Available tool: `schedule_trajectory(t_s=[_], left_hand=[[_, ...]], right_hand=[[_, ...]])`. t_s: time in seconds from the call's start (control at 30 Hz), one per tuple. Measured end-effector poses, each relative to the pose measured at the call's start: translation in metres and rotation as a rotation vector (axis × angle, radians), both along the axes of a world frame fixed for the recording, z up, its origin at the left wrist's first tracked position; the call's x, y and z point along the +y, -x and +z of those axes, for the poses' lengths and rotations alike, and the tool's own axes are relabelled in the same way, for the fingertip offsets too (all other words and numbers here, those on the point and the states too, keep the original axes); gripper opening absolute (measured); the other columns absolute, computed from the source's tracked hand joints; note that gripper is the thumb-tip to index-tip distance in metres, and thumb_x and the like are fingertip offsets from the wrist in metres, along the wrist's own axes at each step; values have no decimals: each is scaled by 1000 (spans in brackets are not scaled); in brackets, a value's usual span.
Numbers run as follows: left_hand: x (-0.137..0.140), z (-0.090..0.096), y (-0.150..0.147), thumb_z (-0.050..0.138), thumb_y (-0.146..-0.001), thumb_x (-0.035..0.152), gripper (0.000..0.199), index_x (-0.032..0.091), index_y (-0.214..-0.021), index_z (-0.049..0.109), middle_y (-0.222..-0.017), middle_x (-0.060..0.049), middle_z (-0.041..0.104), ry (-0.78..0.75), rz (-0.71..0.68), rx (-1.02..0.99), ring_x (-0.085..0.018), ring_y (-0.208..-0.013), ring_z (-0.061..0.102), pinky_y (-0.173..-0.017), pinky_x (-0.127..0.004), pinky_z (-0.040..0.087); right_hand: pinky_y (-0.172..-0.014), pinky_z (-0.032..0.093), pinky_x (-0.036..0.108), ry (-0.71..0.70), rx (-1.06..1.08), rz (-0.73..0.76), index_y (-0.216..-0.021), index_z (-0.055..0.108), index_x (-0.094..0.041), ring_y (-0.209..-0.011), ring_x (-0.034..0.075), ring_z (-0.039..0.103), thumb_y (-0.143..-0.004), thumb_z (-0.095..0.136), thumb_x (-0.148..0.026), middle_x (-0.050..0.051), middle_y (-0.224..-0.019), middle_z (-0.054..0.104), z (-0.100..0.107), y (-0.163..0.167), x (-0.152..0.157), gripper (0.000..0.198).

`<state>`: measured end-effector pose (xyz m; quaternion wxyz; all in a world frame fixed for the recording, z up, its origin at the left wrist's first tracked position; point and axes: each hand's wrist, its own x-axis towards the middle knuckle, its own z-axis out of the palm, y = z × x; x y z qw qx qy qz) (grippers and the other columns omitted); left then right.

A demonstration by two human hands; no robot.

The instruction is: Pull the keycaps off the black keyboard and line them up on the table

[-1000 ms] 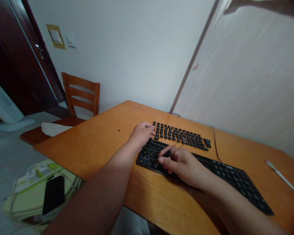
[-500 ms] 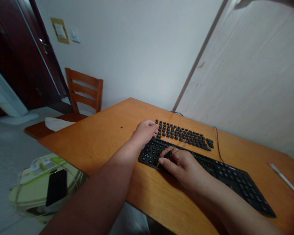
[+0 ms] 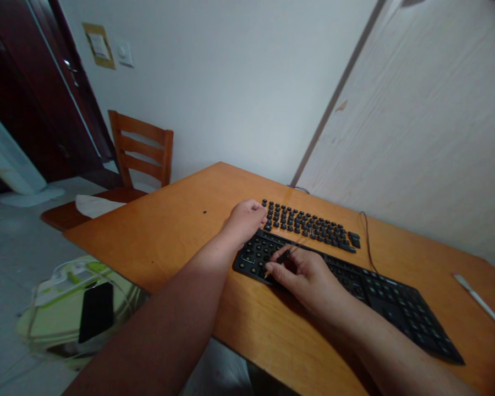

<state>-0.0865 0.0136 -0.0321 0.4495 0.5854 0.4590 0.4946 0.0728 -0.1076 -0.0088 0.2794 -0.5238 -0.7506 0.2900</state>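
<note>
Left hand (image 3: 247,216): curled loosely, rested at the keyboard (image 3: 355,286) end.
Right hand (image 3: 303,272): pinched a thin tool (image 3: 281,258) (dark).
Counter (image 3: 169,231): bare leftward.

Both forearms reach forward from the lower edge of the view, bare to the elbow. The left hand (image 3: 246,218) lies farther out, knuckles up, fingers curled loosely under into a soft fist. The right hand (image 3: 303,273) sits nearer, palm down, thumb and forefinger pinched together, the remaining fingers bent. The hands are close together but apart.
</note>
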Motion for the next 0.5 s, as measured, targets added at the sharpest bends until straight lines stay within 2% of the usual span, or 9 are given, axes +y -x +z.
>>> schedule_trajectory(t_s=[0.23,0.5], left_hand=[[0,-1,0,54,-82,38,21,19,-84,62,-78,-4,70,-19,4,47,-12,-64,61,-60,-23,45],[1,-4,1,54,-82,38,22,18,-83,63,-77,-5,70,-73,-8,133,-14,-67,60,-62,-25,45]], right_hand=[[-56,36,25,11,30,85,-85,65,-17,-63,14,50,-91,57,-37,1,-71,59,-4,-1,6,22],[-55,35,25,8,50,90,-85,64,-16,-60,13,46,-92,56,-42,-1,-68,56,-6,-6,9,28]])
